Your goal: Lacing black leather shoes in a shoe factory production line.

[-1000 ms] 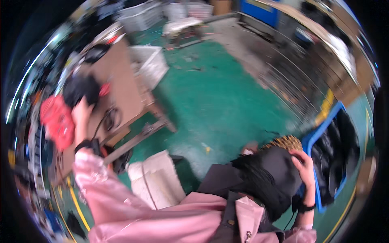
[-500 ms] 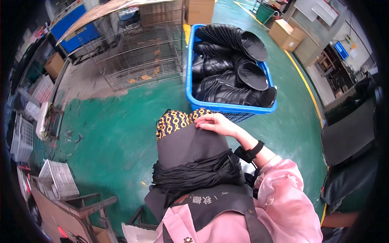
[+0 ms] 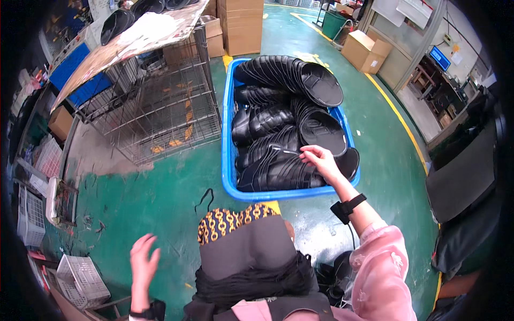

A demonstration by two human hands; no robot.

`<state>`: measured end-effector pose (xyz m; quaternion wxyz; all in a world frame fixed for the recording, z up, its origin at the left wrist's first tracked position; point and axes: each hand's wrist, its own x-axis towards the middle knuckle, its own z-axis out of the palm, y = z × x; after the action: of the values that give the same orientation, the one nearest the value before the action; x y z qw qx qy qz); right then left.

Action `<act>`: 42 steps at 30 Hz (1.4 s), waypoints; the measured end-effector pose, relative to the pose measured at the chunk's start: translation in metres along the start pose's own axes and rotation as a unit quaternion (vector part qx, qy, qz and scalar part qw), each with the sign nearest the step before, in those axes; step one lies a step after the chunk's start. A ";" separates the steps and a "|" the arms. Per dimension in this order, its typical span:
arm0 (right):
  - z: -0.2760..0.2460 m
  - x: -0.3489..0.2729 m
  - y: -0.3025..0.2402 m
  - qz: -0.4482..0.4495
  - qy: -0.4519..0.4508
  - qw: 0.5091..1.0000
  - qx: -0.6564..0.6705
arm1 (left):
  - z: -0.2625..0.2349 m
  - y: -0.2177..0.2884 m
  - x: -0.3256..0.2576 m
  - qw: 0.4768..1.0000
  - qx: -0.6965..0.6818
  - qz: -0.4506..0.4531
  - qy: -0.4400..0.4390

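At the far left, a white plastic crate (image 3: 85, 278) with little holes is sitting on the smooth, shiny green floor (image 3: 150, 208). The person's left hand (image 3: 143, 262) is hanging over the floor, bare, with its thumb and fingers spreading apart. Behind it, a cage (image 3: 160, 120) of thin metal wires is standing. Soft cloth (image 3: 227, 224) with yellow chain shapes is peeking past the lap. Ahead, a blue plastic basket (image 3: 289, 195) is holding curved, shiny black pieces (image 3: 270, 122), nesting in rows. The right hand (image 3: 320, 160) is hovering at these pieces, its fingertips coming close together; I cannot tell if it is pinching one.
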<state>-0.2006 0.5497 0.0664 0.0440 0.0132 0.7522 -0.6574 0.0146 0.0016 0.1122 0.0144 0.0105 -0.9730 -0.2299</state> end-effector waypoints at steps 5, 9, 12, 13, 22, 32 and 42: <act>-0.080 0.098 0.020 -0.056 0.107 0.964 -0.236 | 0.091 0.095 0.160 0.981 -0.046 0.180 -0.062; -0.090 0.177 0.014 -0.096 0.212 0.828 -0.511 | 0.128 0.134 0.225 0.966 -0.057 0.247 -0.050; -0.086 0.236 0.017 -0.098 0.287 0.768 -0.565 | 0.150 0.147 0.257 0.953 -0.035 0.291 -0.079; -0.080 0.254 0.021 -0.099 0.281 0.770 -0.564 | 0.157 0.144 0.262 0.945 -0.016 0.307 -0.109; -0.011 0.358 0.022 0.052 0.370 0.815 -0.442 | 0.155 0.143 0.288 0.932 -0.029 0.319 -0.168; -0.062 0.390 0.042 -0.048 0.255 0.832 -0.490 | 0.159 0.233 0.492 0.907 -0.278 0.236 -0.213; -0.072 0.389 0.081 -0.106 0.290 0.830 -0.464 | 0.287 0.255 0.664 0.915 -0.378 -0.140 -0.026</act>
<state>-0.5855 0.6170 -0.0362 -0.2453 0.1019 0.9436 -0.1977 -0.6622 0.3395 -0.0145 -0.0406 0.1344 -0.8023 -0.5802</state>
